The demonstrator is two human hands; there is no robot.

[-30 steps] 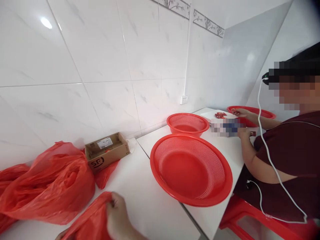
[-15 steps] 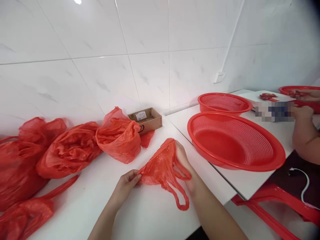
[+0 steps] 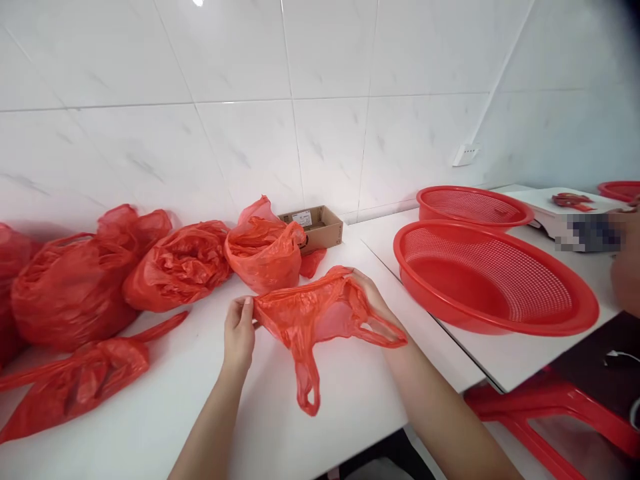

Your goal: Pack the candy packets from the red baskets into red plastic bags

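Note:
Between my two hands a thin red plastic bag is stretched sideways above the white table, its loop handles hanging toward me. My left hand pinches one edge of the bag between thumb and fingers. At the opposite side my right hand has the bag bunched over it; the plastic covers most of its fingers, so their exact grip is partly hidden. Just beyond the bag stands a filled red bag, and a loose red bag lies to the left.
Several stuffed red bags line the wall on the left. Behind them sits a small cardboard box. Two red plastic baskets stand on the right, near a white scale with red pieces on it. A red stool is below.
My left hand has moved left and up, pulling the bag wider, and one handle now hangs straight down. The view has turned left; the person on the right is mostly out of sight.

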